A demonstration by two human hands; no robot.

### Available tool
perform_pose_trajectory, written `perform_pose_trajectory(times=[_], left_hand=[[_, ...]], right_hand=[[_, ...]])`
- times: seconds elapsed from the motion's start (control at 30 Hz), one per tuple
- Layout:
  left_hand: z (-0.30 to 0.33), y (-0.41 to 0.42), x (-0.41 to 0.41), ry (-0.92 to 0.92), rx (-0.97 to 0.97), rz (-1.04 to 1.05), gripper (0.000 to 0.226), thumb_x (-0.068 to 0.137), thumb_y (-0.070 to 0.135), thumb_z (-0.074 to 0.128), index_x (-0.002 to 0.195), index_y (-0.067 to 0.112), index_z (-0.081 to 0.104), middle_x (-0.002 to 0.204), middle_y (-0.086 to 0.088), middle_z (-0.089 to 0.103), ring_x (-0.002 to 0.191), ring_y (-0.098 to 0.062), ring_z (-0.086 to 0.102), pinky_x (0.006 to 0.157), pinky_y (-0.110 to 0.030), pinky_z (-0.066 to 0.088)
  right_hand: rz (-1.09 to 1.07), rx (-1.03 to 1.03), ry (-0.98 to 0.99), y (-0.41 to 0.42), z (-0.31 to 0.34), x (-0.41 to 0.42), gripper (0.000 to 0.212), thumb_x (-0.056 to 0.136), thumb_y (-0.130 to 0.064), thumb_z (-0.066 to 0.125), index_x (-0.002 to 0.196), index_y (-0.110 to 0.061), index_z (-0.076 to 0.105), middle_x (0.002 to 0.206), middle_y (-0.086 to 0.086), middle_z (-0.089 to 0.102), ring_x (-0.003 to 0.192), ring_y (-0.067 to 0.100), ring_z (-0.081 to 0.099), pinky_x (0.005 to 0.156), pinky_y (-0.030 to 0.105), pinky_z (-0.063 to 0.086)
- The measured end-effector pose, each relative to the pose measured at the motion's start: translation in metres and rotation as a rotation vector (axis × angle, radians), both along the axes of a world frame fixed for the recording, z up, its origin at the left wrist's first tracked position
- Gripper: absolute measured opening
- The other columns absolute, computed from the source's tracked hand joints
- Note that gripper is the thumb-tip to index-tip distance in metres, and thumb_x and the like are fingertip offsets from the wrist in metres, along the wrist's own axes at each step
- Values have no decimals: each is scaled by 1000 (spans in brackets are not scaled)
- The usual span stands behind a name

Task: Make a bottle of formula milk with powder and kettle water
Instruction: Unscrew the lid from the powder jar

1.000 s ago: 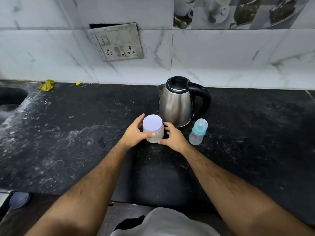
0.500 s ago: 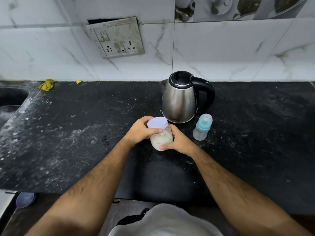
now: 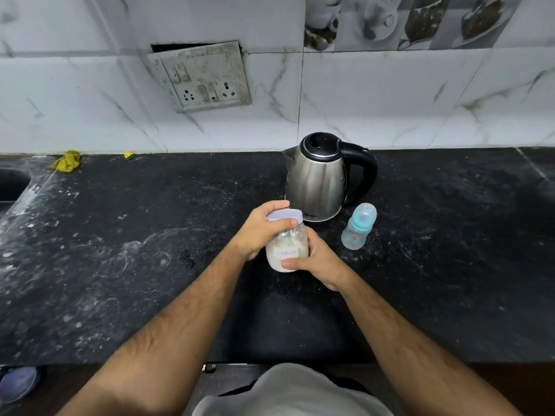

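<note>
A clear powder jar (image 3: pixel 287 247) with a pale lilac lid (image 3: pixel 284 215) is held tilted above the black counter (image 3: pixel 150 250). My left hand (image 3: pixel 260 228) wraps the lid from the left. My right hand (image 3: pixel 312 257) grips the jar's lower body from the right. White powder fills the lower half of the jar. A steel kettle (image 3: pixel 318 181) with a black handle stands just behind the jar. A small baby bottle (image 3: pixel 358 227) with a teal collar and clear cap stands upright to the kettle's right.
A sink (image 3: pixel 12 183) cuts into the counter at the far left. A yellow rag (image 3: pixel 65 161) lies by the wall. A switch and socket plate (image 3: pixel 201 78) hangs loose on the tiled wall. The counter's front edge runs near my body.
Both hands have lifted the jar off the counter and drawn it toward me, tilting it. My left hand has closed around the lid.
</note>
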State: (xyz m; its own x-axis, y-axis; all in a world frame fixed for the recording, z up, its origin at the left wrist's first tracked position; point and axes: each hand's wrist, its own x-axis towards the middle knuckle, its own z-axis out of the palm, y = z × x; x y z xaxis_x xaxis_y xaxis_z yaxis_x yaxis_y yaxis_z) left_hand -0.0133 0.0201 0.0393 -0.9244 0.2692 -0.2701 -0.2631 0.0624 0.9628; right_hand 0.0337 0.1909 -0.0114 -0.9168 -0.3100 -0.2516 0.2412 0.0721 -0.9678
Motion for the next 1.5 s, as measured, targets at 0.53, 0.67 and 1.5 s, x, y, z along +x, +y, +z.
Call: perform_pose_trajectory(times=[0.53,0.67,1.5], left_hand=[[7,11,-4,6,-42,25,79,71,35,83,139,13,48,128,-7,61,112,-19,66,92,-33,56],[14,-7,-8,-104,51,-71,60,98,17,59,151,7,34,140,-4,56,128,-19,55,110,-35,42],[24,-17,7,76,-108,-74,89,76,19,84,151,18,36,137,-3,55,122,-12,58,102,-29,49]], right_hand=[[-46,104,56,3,11,-3,86,68,-12,87,140,-19,41,130,-1,63,121,14,61,99,34,52],[-11,74,4,13,15,-6,89,63,-16,89,140,-18,44,130,2,65,122,17,62,100,38,53],[-115,97,98,-8,19,18,91,66,-8,89,143,-21,41,131,-3,62,120,12,61,96,30,54]])
